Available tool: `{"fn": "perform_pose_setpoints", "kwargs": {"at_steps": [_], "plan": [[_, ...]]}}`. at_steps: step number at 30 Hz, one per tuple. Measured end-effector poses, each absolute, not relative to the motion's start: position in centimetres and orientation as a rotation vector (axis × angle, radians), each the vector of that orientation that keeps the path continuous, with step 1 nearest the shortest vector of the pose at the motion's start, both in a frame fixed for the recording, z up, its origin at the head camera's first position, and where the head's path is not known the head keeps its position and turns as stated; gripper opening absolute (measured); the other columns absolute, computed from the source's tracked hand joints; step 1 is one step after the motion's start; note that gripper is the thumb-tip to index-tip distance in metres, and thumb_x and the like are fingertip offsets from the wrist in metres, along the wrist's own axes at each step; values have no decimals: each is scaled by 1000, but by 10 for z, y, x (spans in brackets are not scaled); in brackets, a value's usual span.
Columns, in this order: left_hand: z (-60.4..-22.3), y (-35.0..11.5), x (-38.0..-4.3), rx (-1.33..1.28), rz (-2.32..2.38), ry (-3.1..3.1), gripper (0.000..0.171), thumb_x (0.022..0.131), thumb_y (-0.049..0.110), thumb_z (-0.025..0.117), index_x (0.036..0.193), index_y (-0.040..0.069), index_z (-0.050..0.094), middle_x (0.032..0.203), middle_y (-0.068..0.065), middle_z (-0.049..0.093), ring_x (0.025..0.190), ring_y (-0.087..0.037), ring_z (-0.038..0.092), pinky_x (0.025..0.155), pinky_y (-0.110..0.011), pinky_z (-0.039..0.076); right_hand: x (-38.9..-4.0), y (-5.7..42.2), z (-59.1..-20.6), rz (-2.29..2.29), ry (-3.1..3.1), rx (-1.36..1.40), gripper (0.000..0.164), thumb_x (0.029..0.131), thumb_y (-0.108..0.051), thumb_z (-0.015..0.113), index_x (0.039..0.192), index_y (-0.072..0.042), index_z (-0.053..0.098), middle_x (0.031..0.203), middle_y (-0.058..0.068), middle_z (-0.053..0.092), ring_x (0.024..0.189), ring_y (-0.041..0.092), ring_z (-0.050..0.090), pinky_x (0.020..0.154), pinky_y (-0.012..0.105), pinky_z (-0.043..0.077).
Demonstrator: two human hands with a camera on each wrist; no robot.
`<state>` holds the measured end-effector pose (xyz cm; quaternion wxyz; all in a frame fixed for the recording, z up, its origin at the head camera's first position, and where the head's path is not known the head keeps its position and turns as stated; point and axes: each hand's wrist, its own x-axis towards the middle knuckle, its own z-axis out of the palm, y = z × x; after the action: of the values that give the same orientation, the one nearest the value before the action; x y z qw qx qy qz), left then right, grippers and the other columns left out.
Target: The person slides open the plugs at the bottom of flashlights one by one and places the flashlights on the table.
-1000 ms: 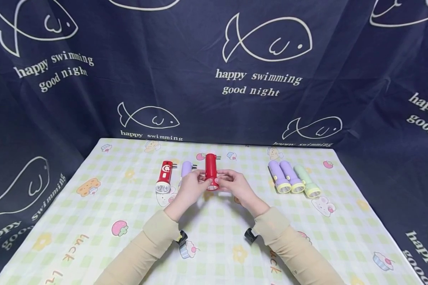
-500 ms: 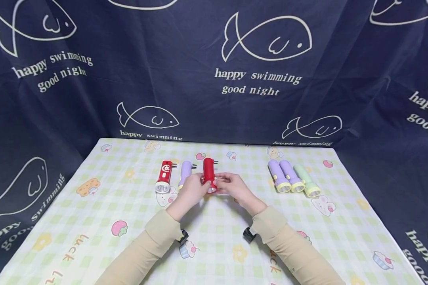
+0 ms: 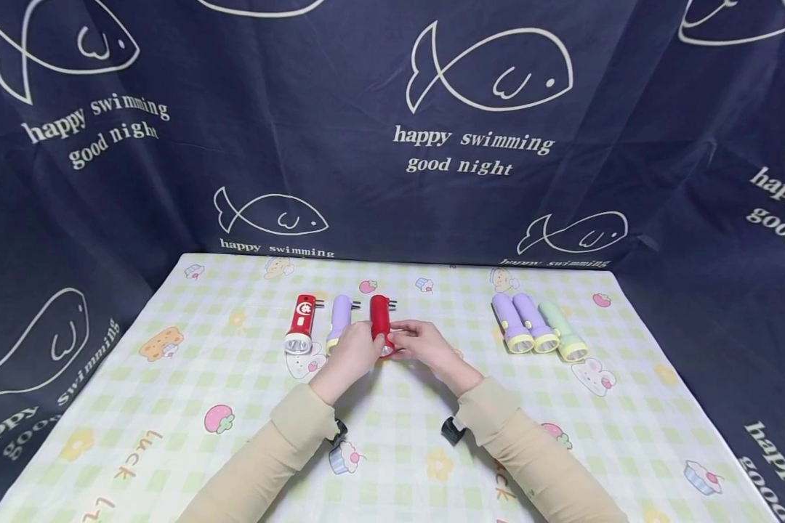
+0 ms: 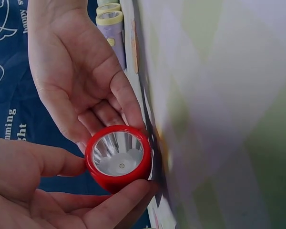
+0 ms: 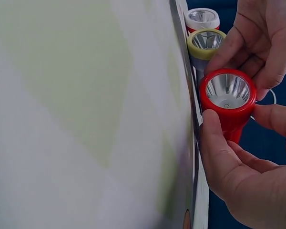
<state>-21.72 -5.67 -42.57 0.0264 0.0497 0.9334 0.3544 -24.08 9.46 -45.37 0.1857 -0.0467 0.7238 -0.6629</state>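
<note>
Head view: the left hand [image 3: 349,354] and the right hand [image 3: 427,344] both grasped a glossy red cylindrical flashlight [image 3: 379,314].

Thumbs and fingers pinched its flared head, around the far middle of the green-checked tablecloth [image 3: 170,385]; left lay a lavender flashlight [image 3: 341,311], then a red-and-white flashlight [image 3: 302,321]; well right, two yellow-rimmed lavender flashlights [image 3: 534,321] beside a mint-green flashlight [image 3: 560,328].

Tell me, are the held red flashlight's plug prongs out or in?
Out: the head view shows the prongs sticking sideways from the held red flashlight.
</note>
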Motion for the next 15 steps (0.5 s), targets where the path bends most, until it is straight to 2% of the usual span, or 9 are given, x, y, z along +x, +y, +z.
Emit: {"fn": "perform_pose_setpoints", "kwargs": {"at_steps": [5, 11, 15], "plan": [[-427, -56, -218, 142, 1046, 2895, 18, 92, 13, 56, 82, -1, 61, 60, -5, 53, 49, -15, 50, 43, -23, 42, -242, 93, -456, -1851, 2017, -122, 38, 92, -2, 53, 126, 14, 48, 116, 28, 59, 91, 29, 67, 83, 41, 55], [-429, -54, -220, 146, 975, 2927, 19, 92, 13, 56, 79, 0, 61, 61, -5, 53, 52, -17, 50, 46, -24, 42, -241, 92, -450, -1830, 1988, -138, 40, 92, 0, 50, 128, 17, 44, 121, 32, 55, 101, 42, 62, 88, 48, 51], [-428, -52, -221, 176, 919, 2965, 19, 91, 11, 57, 76, 1, 61, 63, -7, 55, 56, -19, 52, 51, -28, 46, -236, 91, -438, -1810, 2002, -153, 41, 91, 2, 49, 128, 19, 42, 121, 33, 54, 95, 34, 64, 89, 48, 50]]}}
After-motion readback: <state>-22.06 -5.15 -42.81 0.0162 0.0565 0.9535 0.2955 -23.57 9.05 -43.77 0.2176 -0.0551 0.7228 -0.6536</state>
